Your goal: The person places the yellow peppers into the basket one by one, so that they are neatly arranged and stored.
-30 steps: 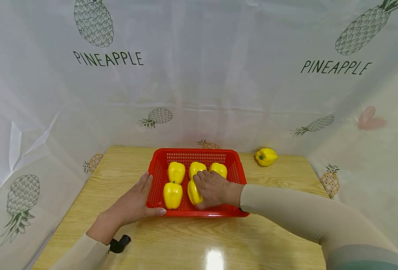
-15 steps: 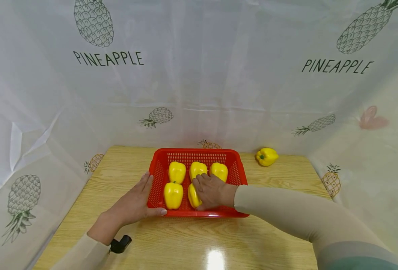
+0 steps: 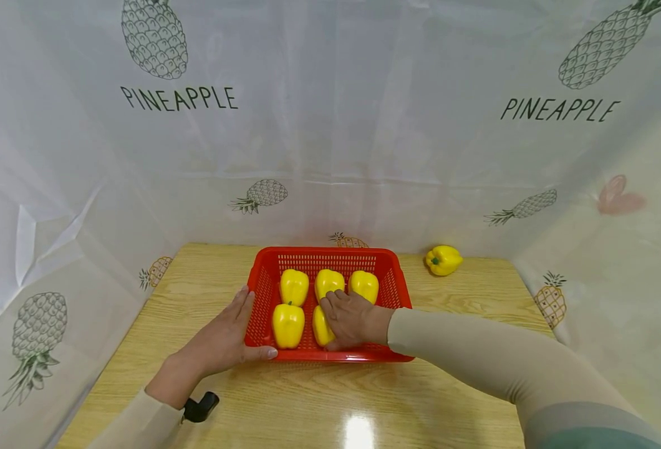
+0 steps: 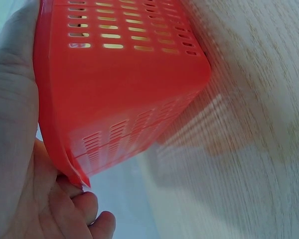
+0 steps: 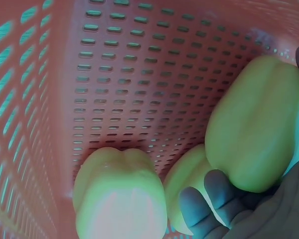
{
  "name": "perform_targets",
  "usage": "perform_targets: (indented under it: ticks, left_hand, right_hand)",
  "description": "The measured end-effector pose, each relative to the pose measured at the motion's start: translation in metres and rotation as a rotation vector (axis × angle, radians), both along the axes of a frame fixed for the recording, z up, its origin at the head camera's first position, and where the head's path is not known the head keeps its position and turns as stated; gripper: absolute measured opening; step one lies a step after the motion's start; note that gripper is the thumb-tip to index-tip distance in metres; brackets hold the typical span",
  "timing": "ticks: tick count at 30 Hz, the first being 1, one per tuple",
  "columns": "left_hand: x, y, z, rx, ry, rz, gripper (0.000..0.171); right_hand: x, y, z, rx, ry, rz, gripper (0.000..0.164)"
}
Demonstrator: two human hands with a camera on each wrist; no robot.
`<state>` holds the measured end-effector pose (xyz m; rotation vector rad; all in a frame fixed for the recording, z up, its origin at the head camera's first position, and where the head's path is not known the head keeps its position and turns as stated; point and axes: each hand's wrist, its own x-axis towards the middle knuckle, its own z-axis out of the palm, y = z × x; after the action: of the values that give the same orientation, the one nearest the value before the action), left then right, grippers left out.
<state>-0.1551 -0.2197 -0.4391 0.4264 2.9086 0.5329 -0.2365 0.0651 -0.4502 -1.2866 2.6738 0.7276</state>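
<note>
A red plastic basket with slotted walls stands on the table. My left hand grips its front left corner, thumb along the front rim; the left wrist view shows fingers curled at the rim. Inside, my right hand holds a yellow bell pepper in the front row's middle, covering its right part. In the right wrist view, fingers bend around the held pepper. To its left sits another bell pepper. Behind are a left pepper, a middle pepper and a right pepper.
A loose yellow bell pepper lies on its side at the table's back right. The wooden table meets a pineapple-printed white sheet at the back and sides. A black wrist device is by the left wrist.
My right hand and forearm have shifted slightly left and toward me, still on the same bell pepper. The left hand and the basket have stayed in place.
</note>
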Motion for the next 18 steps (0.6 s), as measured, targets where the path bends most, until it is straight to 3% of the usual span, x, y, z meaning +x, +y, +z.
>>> perform_targets:
  ticks: [18]
  left_hand:
    - [-0.0003, 0.0, -0.0002, -0.009, 0.007, -0.004, 0.137]
  right_hand:
    - [-0.0011, 0.0016, 0.0004, 0.003, 0.02, 0.005, 0.087]
